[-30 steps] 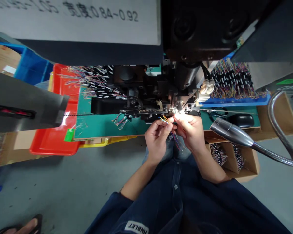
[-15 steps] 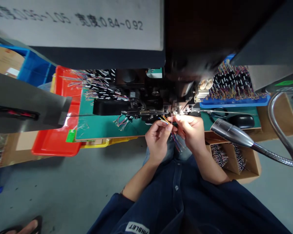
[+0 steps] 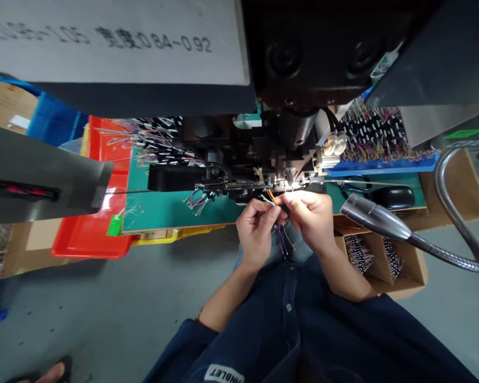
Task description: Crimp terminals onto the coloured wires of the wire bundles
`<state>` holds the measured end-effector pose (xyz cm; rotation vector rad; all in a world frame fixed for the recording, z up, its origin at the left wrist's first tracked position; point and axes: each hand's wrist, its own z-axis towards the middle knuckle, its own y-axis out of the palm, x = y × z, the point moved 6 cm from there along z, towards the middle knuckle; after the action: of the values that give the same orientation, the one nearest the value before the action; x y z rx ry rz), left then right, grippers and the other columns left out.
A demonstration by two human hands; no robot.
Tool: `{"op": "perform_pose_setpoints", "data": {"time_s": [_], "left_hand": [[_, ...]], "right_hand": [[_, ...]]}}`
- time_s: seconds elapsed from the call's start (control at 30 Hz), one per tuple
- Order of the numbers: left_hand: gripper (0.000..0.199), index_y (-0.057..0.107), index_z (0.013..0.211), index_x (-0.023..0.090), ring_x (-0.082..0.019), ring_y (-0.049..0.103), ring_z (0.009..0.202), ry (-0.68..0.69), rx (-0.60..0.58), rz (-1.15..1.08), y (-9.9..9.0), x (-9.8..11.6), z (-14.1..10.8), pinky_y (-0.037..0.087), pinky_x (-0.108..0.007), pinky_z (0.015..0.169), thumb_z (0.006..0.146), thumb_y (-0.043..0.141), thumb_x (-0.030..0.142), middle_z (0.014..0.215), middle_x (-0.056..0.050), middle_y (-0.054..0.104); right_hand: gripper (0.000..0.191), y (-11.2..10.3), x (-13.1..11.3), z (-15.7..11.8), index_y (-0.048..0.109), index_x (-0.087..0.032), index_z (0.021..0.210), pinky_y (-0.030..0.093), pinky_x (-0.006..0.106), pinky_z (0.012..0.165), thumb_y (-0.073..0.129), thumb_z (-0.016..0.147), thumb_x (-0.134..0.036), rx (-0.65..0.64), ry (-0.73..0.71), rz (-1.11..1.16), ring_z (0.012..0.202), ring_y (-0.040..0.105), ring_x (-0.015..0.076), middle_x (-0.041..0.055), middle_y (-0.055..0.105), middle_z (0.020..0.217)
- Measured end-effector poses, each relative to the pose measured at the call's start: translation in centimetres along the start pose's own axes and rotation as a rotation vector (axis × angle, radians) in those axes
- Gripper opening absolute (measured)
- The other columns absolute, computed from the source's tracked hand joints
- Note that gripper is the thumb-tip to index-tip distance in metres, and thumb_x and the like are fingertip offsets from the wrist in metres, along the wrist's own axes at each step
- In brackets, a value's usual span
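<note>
A bunch of thin coloured wires (image 3: pixel 270 199) is pinched in my left hand (image 3: pixel 257 231), with the ends fanning toward the crimping machine's jaw (image 3: pixel 289 178). My right hand (image 3: pixel 309 219) closes on the same bunch beside it, its fingertips just below a metal terminal strip (image 3: pixel 239 184) feeding into the jaw. Loose wire tails hang down between my hands over my lap. Exactly where the wire tips meet the jaw is hidden by my fingers.
The machine stands on a green mat (image 3: pixel 159 210). Bundled wires fill a red tray (image 3: pixel 90 246) at left and a blue tray (image 3: pixel 383 168) at right. A gooseneck lamp (image 3: pixel 373 217) reaches in from the right, above a cardboard box (image 3: pixel 407 282).
My hands stay close to the jaw, and the hanging wire tails have swung slightly left. The whole view has shifted a little left and the machine's upper housing shows sharply again.
</note>
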<state>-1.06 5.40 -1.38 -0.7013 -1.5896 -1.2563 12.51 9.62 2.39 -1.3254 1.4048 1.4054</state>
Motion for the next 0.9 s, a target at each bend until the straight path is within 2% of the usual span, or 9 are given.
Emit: {"op": "perform_pose_setpoints", "data": {"time_s": [0.2,0.6,0.77,0.9], "left_hand": [[0.033,0.074,0.091,0.023,-0.014,0.075,0.067,0.058,0.032,0.020,0.0,0.6,0.3,0.063,-0.025,0.066,0.103,0.095,0.044,0.079,0.002,0.077],[0.027,0.078,0.097,0.023,-0.012,0.075,0.067,0.073,0.043,0.014,0.1,0.7,0.4,0.061,-0.023,0.065,0.104,0.095,0.043,0.082,0.002,0.079],[0.029,0.075,0.095,0.023,-0.014,0.075,0.067,0.032,0.014,0.047,0.0,0.6,0.3,0.063,-0.025,0.066,0.105,0.093,0.044,0.081,0.001,0.079],[0.030,0.076,0.094,0.023,-0.012,0.070,0.060,0.025,-0.040,0.034,0.1,0.5,0.2,0.058,-0.023,0.059,0.103,0.095,0.044,0.076,0.002,0.076]], "right_hand": [[0.035,0.5,1.2,0.3,0.091,-0.023,0.086,0.044,0.029,0.051,0.089,0.102,-0.055,0.002,0.088,0.153,0.049,0.051,0.0130,-0.0065,0.052,0.049],[0.037,0.6,1.3,0.3,0.092,-0.022,0.089,0.043,0.030,0.051,0.088,0.102,-0.057,0.032,0.109,0.116,0.048,0.049,0.0130,-0.0064,0.051,0.048],[0.039,0.2,0.2,0.3,0.094,-0.022,0.095,0.039,0.027,0.045,0.085,0.105,-0.058,0.015,0.042,-0.043,0.043,0.045,0.0112,-0.0058,0.056,0.050],[0.040,0.2,-0.9,-0.1,0.096,-0.020,0.114,0.044,0.028,0.044,0.087,0.104,-0.058,-0.026,-0.017,-0.160,0.046,0.048,0.0134,-0.0035,0.061,0.055]]}}
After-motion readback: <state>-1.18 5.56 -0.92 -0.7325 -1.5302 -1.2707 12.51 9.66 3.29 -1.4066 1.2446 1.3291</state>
